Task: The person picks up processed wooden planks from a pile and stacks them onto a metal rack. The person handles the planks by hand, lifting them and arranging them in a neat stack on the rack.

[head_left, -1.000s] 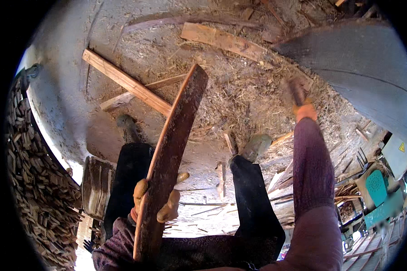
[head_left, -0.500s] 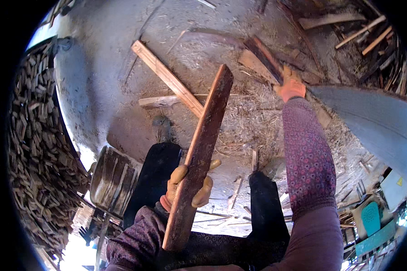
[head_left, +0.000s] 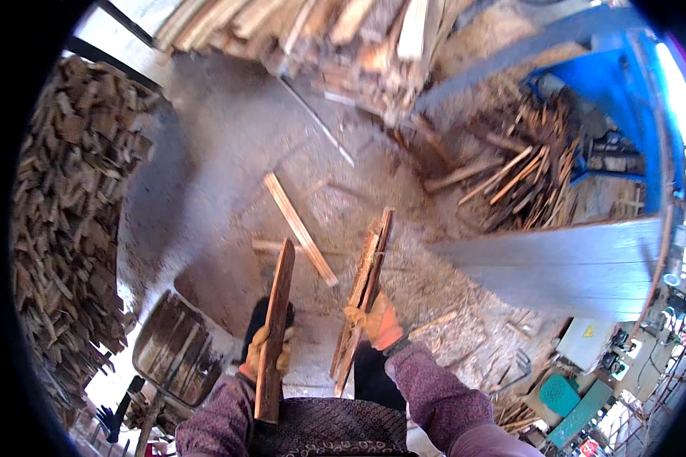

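My left hand (head_left: 283, 358), in an orange and tan work glove, is closed around a reddish-brown wooden plank (head_left: 275, 320), held upright before my body. My right hand (head_left: 379, 324), gloved alike, grips a pair of rough wooden slats (head_left: 367, 280) pressed side by side and tilted slightly to the right. Their lower ends reach down close to my lap. On the floor beyond both hands lies a pale wooden board (head_left: 300, 228), slanting across a second piece of wood (head_left: 265, 246).
A tall heap of split wood (head_left: 67, 228) lines the left side. Stacked boards (head_left: 358, 30) stand at the far end. A grey metal sheet (head_left: 564, 263) and a blue metal frame (head_left: 644, 99) border scrap sticks (head_left: 526, 171) at right. A dirty shovel (head_left: 174, 350) is at lower left.
My right hand has lifted wooden slats off the floor and drawn them back toward my body. The left-hand plank has moved left and lower. The view has tilted up, showing more of the far area.
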A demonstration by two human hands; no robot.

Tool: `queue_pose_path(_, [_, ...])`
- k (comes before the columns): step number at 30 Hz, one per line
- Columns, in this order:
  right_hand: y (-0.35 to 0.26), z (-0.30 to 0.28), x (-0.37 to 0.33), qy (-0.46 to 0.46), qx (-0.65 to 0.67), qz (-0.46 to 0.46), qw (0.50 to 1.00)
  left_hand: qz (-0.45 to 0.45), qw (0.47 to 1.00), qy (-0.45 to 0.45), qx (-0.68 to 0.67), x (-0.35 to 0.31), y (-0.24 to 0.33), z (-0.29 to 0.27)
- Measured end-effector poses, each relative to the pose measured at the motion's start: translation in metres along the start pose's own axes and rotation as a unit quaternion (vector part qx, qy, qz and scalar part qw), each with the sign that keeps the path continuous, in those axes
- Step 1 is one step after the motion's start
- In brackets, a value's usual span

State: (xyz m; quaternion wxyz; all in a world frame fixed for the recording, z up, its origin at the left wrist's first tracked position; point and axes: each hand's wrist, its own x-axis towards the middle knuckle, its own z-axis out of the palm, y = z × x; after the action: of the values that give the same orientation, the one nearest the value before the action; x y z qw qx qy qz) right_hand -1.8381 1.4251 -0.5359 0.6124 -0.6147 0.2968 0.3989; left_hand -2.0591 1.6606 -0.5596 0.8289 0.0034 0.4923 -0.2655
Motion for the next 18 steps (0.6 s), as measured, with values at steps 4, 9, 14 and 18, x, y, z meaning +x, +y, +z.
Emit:
queue_pose_path(4, [-0.058,0.066,-0.047,-0.071,-0.098,-0.219,0.968,0.020,0.999,-0.027,-0.001,-0.136,0.036,0.002])
queue_pose_path(9, [-0.157,0.132,-0.082,-0.143,0.144,-0.182,0.962,0.090,0.993,-0.039,0.073,-0.264,0.090,-0.007])
queue_pose_path(14, [-0.259,0.205,-0.124,-0.118,0.061,-0.274,0.952,0.152,0.981,0.054,0.105,-0.346,0.112,-0.005])
queue_pose_path(18, [-0.340,0.250,-0.102,-0.125,0.126,-0.250,0.952,0.226,0.953,0.166,0.111,-0.381,0.117,0.044])
